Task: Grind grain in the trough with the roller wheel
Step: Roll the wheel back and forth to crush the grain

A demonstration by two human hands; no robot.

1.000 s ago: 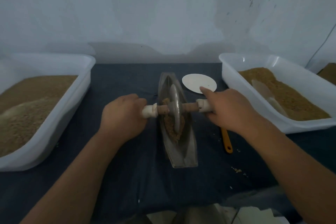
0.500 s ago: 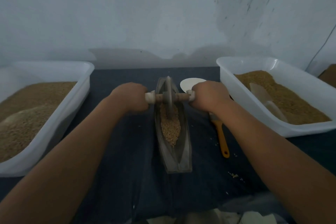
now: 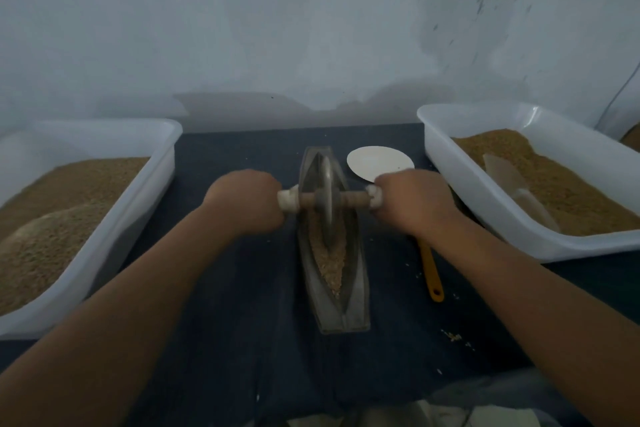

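two bare hands clamp the axle of one roller wheel [image 3: 327, 199]: the left hand [image 3: 244, 203] curls round its white-capped left end and the right hand [image 3: 414, 203] round its right end. the hands are apart, with the upright metal disc between them. the wheel stands in the far half of a single narrow, boat-shaped metal trough [image 3: 358, 305], which runs down the middle of the worktop [image 3: 242, 340] from near the front edge toward the back edge. crushed grain [image 3: 332, 262] lies in the trough on the near side of the disc; what lies under and beyond the disc is hidden.

the light is dim and both hands are blurred, so single fingers are hard to make out.

two white plastic tubs flank the trough, each holding tan grain. the left tub [image 3: 110, 239] at the left edge is cut off by the frame. the right tub [image 3: 485, 208] at the right edge holds one pale scoop [image 3: 516, 184], partly buried.

one round white plate [image 3: 375, 161] lies near the back edge, just right of the trough's far tip, its near rim hidden by the right hand. one orange handle [image 3: 433, 276] pokes out from under the right wrist, its head hidden. a few spilled grains [image 3: 453, 336] dot the dark cloth toward the front right.
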